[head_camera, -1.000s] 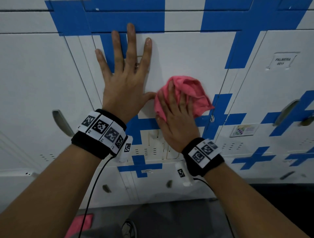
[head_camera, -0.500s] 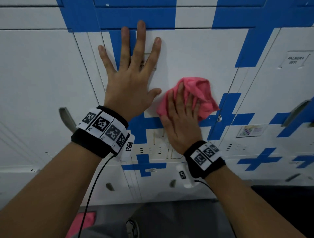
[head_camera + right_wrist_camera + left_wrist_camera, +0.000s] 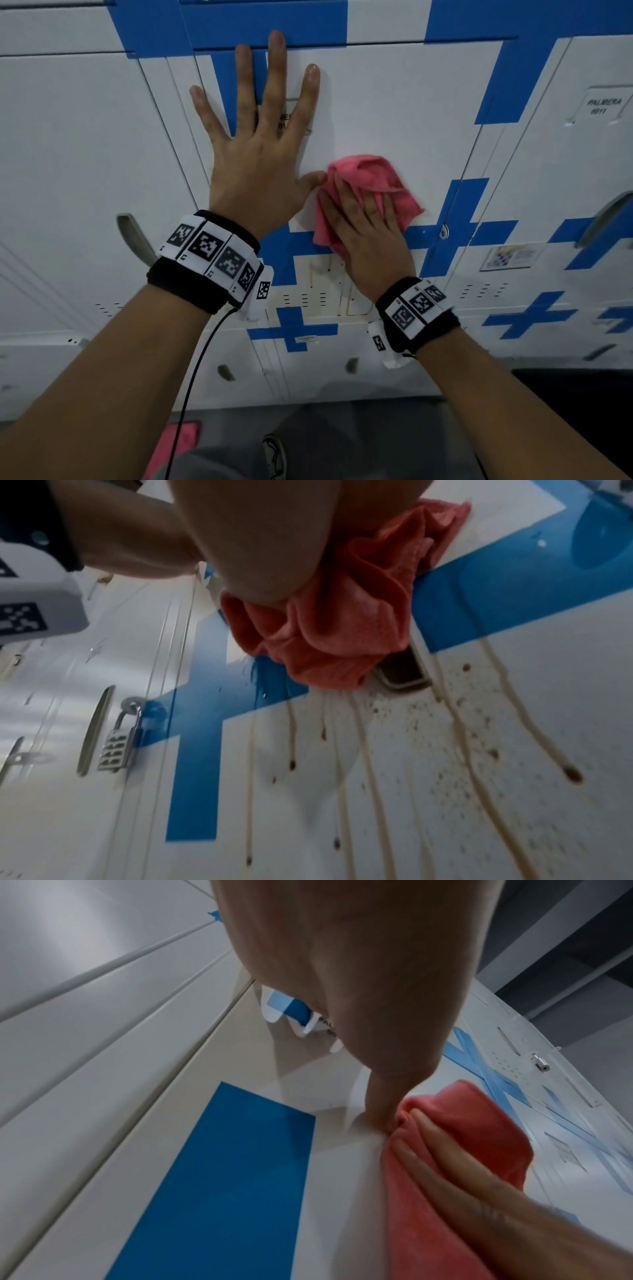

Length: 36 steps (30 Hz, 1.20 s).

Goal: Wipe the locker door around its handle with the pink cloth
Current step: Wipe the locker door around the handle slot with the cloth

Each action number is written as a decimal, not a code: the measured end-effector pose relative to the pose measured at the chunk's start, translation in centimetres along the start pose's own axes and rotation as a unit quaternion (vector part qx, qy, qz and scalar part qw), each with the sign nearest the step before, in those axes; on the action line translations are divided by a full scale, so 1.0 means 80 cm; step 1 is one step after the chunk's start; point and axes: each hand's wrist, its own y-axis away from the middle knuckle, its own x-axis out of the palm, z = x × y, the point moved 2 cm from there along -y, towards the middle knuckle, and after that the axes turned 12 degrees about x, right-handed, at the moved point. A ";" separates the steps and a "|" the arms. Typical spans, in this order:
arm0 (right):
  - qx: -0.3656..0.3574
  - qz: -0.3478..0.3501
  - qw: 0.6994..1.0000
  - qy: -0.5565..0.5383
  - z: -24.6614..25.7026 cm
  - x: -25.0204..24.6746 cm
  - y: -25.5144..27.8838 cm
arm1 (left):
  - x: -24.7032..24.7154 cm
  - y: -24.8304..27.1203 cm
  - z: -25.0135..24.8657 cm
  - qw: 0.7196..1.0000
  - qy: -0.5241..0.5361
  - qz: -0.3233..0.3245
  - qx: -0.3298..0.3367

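Observation:
The white locker door (image 3: 394, 102) carries wide blue tape stripes. My left hand (image 3: 253, 164) lies flat on it with fingers spread, its thumb tip touching the pink cloth (image 3: 373, 174). My right hand (image 3: 370, 226) presses the bunched cloth against the door with straight fingers (image 3: 445, 1150). In the right wrist view the cloth (image 3: 325, 631) covers most of the recessed handle (image 3: 402, 673); only the handle's lower end shows. Brown drip stains (image 3: 445, 750) run down the door below it.
A combination padlock (image 3: 118, 746) hangs on the neighbouring door. Other handles (image 3: 132, 236) (image 3: 606, 219) sit on the lockers at left and right. A small lock hasp (image 3: 444, 233) is just right of the cloth. On the floor lie a pink object (image 3: 178, 442) and my shoe (image 3: 274, 455).
My right hand has slid the cloth slightly left, away from the hasp and up against the left thumb. The left hand stays flat in the same place.

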 end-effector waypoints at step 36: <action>0.041 -0.003 0.991 -0.129 0.021 0.042 0.030 | 0.005 0.004 -0.012 1.000 0.009 0.009 -0.019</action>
